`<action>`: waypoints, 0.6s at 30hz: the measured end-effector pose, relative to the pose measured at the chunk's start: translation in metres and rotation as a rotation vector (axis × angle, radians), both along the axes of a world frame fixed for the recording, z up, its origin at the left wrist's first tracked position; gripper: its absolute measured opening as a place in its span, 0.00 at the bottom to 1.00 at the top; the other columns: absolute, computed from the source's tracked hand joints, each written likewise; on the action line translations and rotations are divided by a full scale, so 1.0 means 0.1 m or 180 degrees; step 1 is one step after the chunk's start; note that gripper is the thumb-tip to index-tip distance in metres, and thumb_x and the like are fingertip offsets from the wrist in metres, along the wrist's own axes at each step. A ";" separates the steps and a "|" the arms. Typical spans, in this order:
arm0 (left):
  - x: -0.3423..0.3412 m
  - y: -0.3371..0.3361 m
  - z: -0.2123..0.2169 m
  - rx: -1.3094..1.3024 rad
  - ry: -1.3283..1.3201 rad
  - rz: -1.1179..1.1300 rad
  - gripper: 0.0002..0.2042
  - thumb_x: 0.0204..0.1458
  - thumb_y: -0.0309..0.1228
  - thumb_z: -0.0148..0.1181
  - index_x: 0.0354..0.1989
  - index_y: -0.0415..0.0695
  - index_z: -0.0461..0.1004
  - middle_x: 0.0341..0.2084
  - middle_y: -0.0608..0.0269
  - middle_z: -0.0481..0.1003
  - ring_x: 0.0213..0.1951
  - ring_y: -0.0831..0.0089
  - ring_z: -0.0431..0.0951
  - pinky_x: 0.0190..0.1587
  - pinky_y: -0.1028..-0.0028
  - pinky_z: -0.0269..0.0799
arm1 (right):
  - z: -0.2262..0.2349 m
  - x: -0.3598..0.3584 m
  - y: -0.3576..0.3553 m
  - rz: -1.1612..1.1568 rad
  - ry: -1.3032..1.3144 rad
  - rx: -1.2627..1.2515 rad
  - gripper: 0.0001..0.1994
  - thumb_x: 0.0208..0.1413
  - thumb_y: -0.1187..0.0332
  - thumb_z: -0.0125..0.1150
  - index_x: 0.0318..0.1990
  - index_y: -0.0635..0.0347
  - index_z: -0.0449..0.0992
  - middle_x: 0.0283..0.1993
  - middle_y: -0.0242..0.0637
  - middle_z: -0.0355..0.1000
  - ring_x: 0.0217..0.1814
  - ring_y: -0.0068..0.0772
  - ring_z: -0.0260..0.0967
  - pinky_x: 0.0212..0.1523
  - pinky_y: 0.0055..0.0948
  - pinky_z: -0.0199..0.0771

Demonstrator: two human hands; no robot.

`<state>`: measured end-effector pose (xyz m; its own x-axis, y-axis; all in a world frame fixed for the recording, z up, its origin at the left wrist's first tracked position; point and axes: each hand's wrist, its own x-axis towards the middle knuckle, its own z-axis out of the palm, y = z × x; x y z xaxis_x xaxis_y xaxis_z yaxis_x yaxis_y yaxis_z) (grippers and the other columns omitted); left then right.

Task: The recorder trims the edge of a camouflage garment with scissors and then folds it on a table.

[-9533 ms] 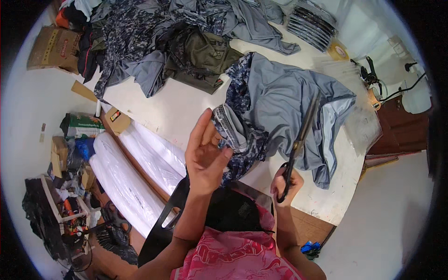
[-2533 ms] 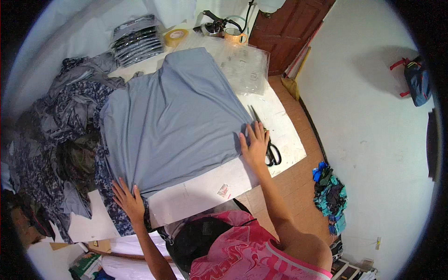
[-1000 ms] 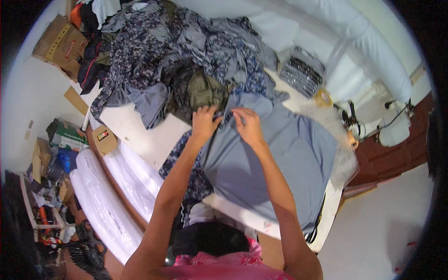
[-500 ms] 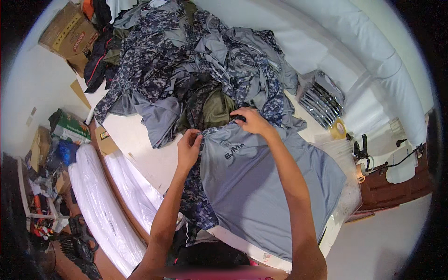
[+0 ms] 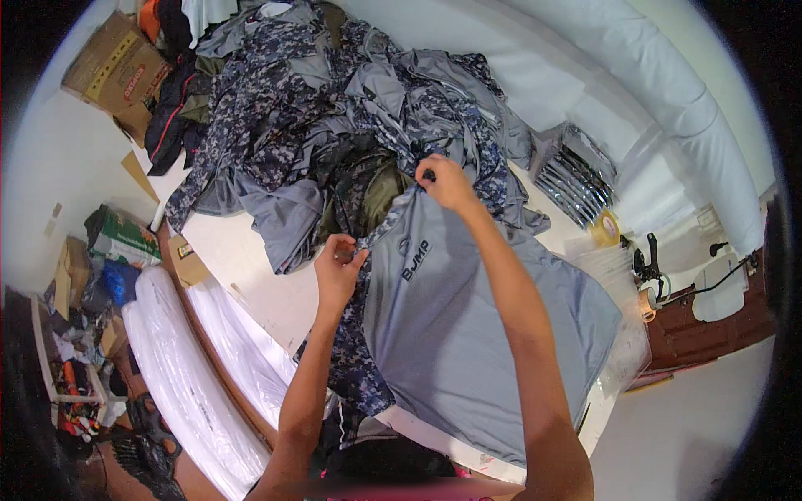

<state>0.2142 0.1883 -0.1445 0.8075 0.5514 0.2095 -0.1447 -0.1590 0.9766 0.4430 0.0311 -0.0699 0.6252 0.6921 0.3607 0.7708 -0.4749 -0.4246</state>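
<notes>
A grey shirt (image 5: 484, 326) with dark lettering on the chest and a dark blue camouflage side panel lies spread on the white table. My left hand (image 5: 337, 271) pinches one end of its camouflage-patterned upper edge. Farther away and to the right, my right hand (image 5: 447, 182) is closed on the other end of that edge, lifting it so the strip stretches between both hands. A small dark patch shows within the right fingers; I cannot make out what it is. Beyond the hands is a big heap of grey and camouflage garments (image 5: 284, 108), with an olive piece (image 5: 380, 196) in it.
Packed garments in clear bags (image 5: 576, 179) and a roll of yellow tape (image 5: 605, 229) lie at the right of the table (image 5: 267, 292). White plastic-wrapped rolls (image 5: 192, 392) lean at the left. A cardboard box (image 5: 117, 71) stands at the far left.
My right hand has moved away from me and slightly left, pulling the shirt's upper edge taut. The shirt's chest lettering has turned more upright. My left hand stays nearly in place.
</notes>
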 end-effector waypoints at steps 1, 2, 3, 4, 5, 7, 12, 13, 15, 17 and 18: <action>0.01 0.04 -0.04 0.0390 0.0059 0.0311 0.13 0.44 0.25 0.68 0.36 0.37 0.70 0.24 0.62 0.74 0.26 0.73 0.74 0.28 0.77 0.69 | -0.03 -0.10 0.09 -0.0458 -0.0235 0.0075 0.09 0.42 0.76 0.61 0.34 0.54 0.76 0.38 0.37 0.71 0.46 0.44 0.68 0.48 0.43 0.63; -0.01 0.07 -0.08 0.0422 0.0048 0.0313 0.13 0.44 0.25 0.68 0.36 0.37 0.70 0.24 0.62 0.74 0.26 0.73 0.74 0.28 0.77 0.69 | -0.07 -0.21 0.09 -0.0458 -0.0242 0.0108 0.09 0.42 0.76 0.61 0.34 0.54 0.76 0.38 0.37 0.71 0.46 0.44 0.68 0.48 0.43 0.63; -0.01 0.06 -0.15 0.0828 0.0301 0.0167 0.14 0.44 0.27 0.68 0.35 0.36 0.70 0.25 0.60 0.74 0.27 0.72 0.75 0.29 0.76 0.70 | -0.15 -0.29 0.02 -0.0600 -0.0395 0.0569 0.10 0.43 0.75 0.61 0.36 0.54 0.75 0.41 0.37 0.70 0.48 0.44 0.66 0.50 0.43 0.62; -0.02 0.05 -0.22 0.1236 0.0561 0.0030 0.14 0.44 0.29 0.69 0.34 0.36 0.71 0.25 0.58 0.74 0.29 0.71 0.75 0.30 0.74 0.71 | -0.24 -0.40 -0.05 -0.0730 -0.0540 0.1031 0.11 0.45 0.74 0.61 0.38 0.54 0.75 0.44 0.37 0.69 0.50 0.44 0.65 0.52 0.44 0.60; -0.06 0.10 -0.29 0.1248 0.0658 0.0046 0.16 0.44 0.34 0.69 0.34 0.35 0.73 0.25 0.53 0.76 0.28 0.68 0.77 0.31 0.72 0.71 | -0.33 -0.58 -0.12 -0.0848 -0.0662 0.1016 0.11 0.46 0.72 0.61 0.40 0.55 0.75 0.47 0.39 0.68 0.53 0.45 0.64 0.54 0.43 0.59; -0.10 0.13 -0.22 0.1186 0.0806 0.0062 0.16 0.44 0.34 0.69 0.35 0.35 0.74 0.25 0.53 0.77 0.27 0.68 0.77 0.30 0.72 0.71 | -0.53 -1.00 -0.47 -0.1106 -0.0779 0.0895 0.13 0.50 0.68 0.60 0.44 0.58 0.74 0.53 0.44 0.66 0.57 0.49 0.61 0.57 0.43 0.57; 0.05 0.08 0.06 0.1810 0.0481 0.0371 0.12 0.49 0.35 0.62 0.38 0.41 0.75 0.27 0.52 0.75 0.32 0.55 0.76 0.34 0.66 0.70 | -0.84 -1.73 -1.66 -0.1836 -0.0601 0.0161 0.21 0.56 0.58 0.56 0.54 0.61 0.70 0.62 0.53 0.59 0.65 0.54 0.53 0.65 0.49 0.48; 0.17 -0.03 0.17 0.2111 0.0127 0.0480 0.09 0.51 0.31 0.58 0.38 0.43 0.75 0.31 0.54 0.74 0.38 0.57 0.73 0.38 0.63 0.68 | -0.92 -1.79 -1.92 -0.1885 -0.0616 0.0117 0.21 0.56 0.58 0.56 0.54 0.61 0.70 0.62 0.53 0.59 0.65 0.54 0.53 0.65 0.49 0.48; 0.47 0.07 0.20 0.2637 -0.0069 0.0182 0.09 0.50 0.29 0.58 0.41 0.45 0.75 0.39 0.52 0.72 0.45 0.56 0.71 0.42 0.59 0.68 | -1.03 -1.89 -2.14 -0.2456 -0.0332 -0.0339 0.26 0.58 0.53 0.52 0.58 0.61 0.67 0.65 0.54 0.55 0.69 0.55 0.47 0.67 0.51 0.41; 0.71 0.25 0.20 0.3185 -0.0272 -0.0079 0.11 0.49 0.27 0.57 0.43 0.47 0.76 0.46 0.50 0.70 0.51 0.55 0.69 0.46 0.55 0.67 | -1.01 -1.95 -2.08 -0.2426 -0.0124 -0.0390 0.27 0.58 0.51 0.51 0.59 0.61 0.66 0.66 0.55 0.53 0.70 0.55 0.45 0.68 0.51 0.38; 0.84 0.31 0.13 0.4170 0.0027 -0.0102 0.20 0.45 0.27 0.61 0.50 0.51 0.72 0.55 0.50 0.62 0.56 0.52 0.63 0.48 0.51 0.66 | -1.00 -1.96 -2.07 -0.2418 0.0075 -0.0494 0.29 0.59 0.50 0.49 0.60 0.61 0.64 0.67 0.55 0.52 0.71 0.55 0.42 0.69 0.51 0.35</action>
